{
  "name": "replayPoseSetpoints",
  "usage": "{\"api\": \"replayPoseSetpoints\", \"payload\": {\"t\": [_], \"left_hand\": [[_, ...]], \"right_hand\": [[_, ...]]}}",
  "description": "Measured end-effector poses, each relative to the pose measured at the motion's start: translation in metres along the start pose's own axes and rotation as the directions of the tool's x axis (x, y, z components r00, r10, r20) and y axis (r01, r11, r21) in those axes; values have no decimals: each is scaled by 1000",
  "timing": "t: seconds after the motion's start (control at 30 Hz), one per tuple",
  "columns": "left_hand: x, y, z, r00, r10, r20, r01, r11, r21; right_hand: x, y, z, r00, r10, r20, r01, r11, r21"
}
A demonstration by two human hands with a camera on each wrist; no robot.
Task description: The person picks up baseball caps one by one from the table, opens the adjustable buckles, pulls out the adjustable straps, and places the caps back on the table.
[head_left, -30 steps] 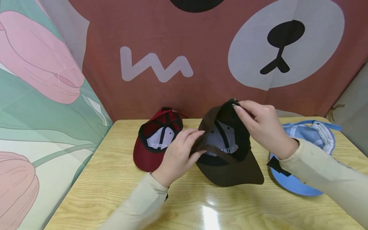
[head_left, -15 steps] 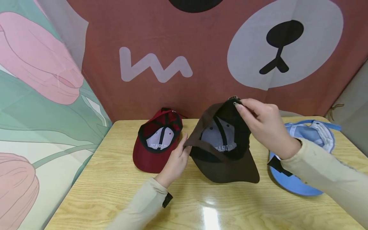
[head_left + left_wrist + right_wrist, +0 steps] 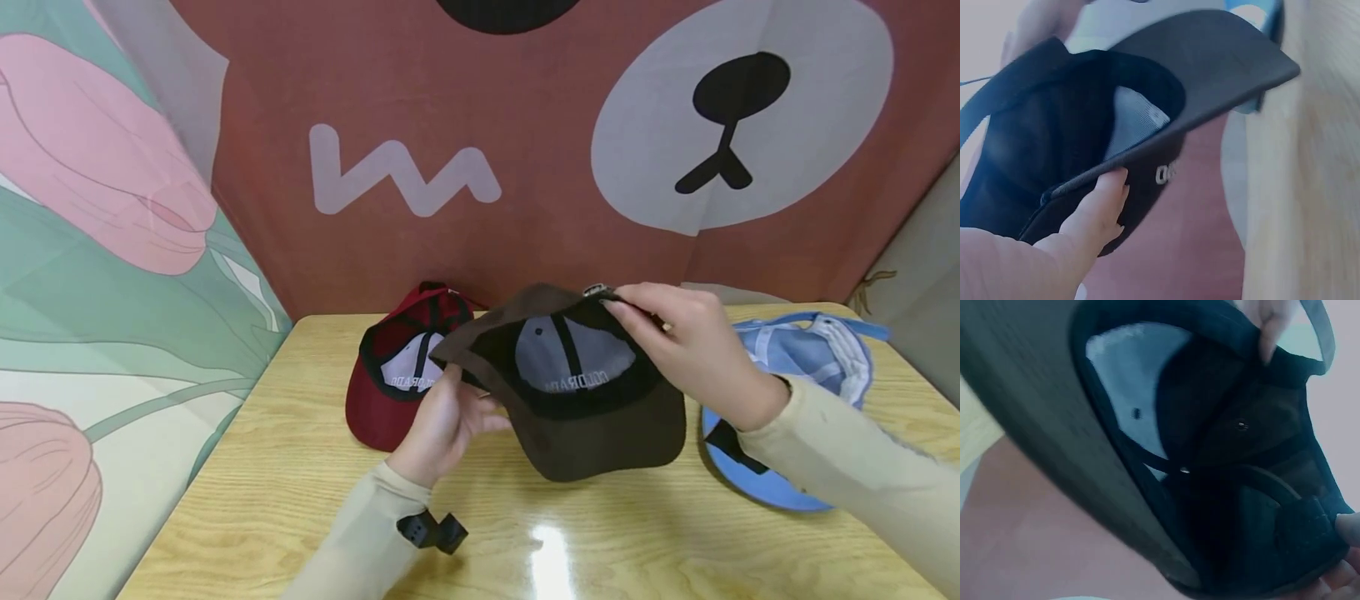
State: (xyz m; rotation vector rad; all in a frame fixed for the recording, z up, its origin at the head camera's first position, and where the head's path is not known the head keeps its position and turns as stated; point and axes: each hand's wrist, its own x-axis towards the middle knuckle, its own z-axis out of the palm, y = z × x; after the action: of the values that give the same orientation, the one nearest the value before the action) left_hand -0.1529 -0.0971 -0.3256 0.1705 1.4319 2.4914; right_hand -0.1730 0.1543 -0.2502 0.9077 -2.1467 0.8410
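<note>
While holding the brown cap above the worktop, between red cap and blue cap, pinches its back with the right hand, its side with the left hand. Just lowered the back and drew the side leftward, likely making it steadier.

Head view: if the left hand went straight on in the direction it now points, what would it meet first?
The left hand would first meet the dark brown fabric cap, whose edge it holds. Past that, perhaps the red-brown printed cloth backdrop, though depth is hard to judge.
</note>
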Motion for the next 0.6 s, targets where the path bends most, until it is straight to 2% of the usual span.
{"api": "replayPoseSetpoints", "payload": {"t": [0.27, 0.4, 0.6], "left_hand": [[-5, 10, 7, 999, 40, -4, -40, 999, -22], [-6, 11, 8, 997, 71, -7, -71, 997, -42], [-8, 11, 11, 993, 105, -49, -108, 993, -56]], "right_hand": [[-12, 8, 2, 1000, -23, 3, 23, 999, 30], [-14, 11, 4, 996, -87, 5, 86, 995, 40], [-20, 13, 8, 984, -176, 19, 175, 984, 33]]}}
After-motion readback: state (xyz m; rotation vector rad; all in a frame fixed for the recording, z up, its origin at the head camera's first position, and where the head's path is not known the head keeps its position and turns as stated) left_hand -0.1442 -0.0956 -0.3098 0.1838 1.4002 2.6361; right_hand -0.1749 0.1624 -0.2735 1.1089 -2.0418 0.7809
